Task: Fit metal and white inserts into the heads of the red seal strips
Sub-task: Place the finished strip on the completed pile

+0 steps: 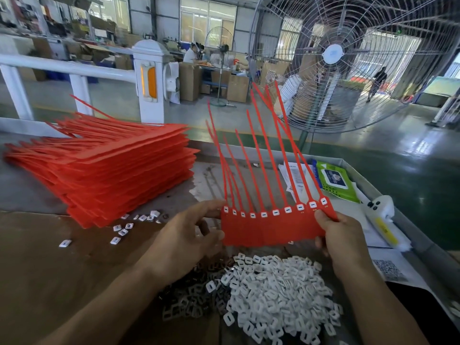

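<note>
- While my left hand (189,235) pinches one edge of the red seal sheet (270,230), my right hand (341,235) pinches the other — it's lifted above the white inserts (278,297).
- White inserts fill every head (tails fan upward).
- Metal inserts (189,302) lie left of that pile; the red stack (107,168) sits farther left.

two bare forearms, left hand (189,241), right hand (341,241); no sleeves, rings, watch visible.

Bright red plastic seal strips (271,229) are showing white square inserts (275,212) with black slots; loose white plastic inserts (281,295) are heaping beside dark grey metal inserts (189,302).
</note>
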### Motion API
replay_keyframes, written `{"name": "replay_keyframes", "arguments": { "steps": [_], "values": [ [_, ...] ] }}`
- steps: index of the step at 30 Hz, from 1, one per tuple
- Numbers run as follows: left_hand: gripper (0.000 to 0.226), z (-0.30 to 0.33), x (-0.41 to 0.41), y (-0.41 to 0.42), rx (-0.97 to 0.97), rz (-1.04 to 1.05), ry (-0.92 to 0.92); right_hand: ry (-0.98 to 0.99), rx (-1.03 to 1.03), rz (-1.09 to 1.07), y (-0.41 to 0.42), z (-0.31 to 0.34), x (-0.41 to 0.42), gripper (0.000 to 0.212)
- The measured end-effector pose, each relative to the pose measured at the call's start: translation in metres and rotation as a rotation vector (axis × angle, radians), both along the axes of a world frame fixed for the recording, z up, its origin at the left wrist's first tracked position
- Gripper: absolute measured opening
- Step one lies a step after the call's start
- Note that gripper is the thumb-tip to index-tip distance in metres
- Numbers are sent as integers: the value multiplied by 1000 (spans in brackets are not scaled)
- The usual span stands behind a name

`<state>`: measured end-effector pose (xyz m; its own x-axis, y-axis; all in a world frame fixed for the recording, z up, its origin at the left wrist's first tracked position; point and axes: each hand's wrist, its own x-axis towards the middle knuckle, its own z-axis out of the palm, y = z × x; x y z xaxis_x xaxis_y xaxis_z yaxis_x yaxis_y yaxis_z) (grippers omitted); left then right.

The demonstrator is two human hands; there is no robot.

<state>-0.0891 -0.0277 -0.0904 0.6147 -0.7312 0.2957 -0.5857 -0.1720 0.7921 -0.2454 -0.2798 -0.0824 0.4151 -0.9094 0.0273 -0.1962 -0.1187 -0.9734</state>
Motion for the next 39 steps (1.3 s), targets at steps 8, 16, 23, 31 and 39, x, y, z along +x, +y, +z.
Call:
{"name": "replay_keyframes", "arguments": {
  "steps": [8,16,23,31,39],
  "values": [
    [56,-4,1,-3,-56,26,6,-8,48,-44,2,-2,3,22],
    [53,-9,3,-4,-4,46,120,-188,75,-155,3,-4,7,23],
    [40,-6,0,-2,79,77,77,-434,251,-230,-10,-7,6,12],
    [29,-8,-1,-2,118,96,33,-894,730,5,-14,0,7,26],
    [21,-4,1,-2,75,140,41,-733,833,121,-10,-1,10,30]
  ]
}}
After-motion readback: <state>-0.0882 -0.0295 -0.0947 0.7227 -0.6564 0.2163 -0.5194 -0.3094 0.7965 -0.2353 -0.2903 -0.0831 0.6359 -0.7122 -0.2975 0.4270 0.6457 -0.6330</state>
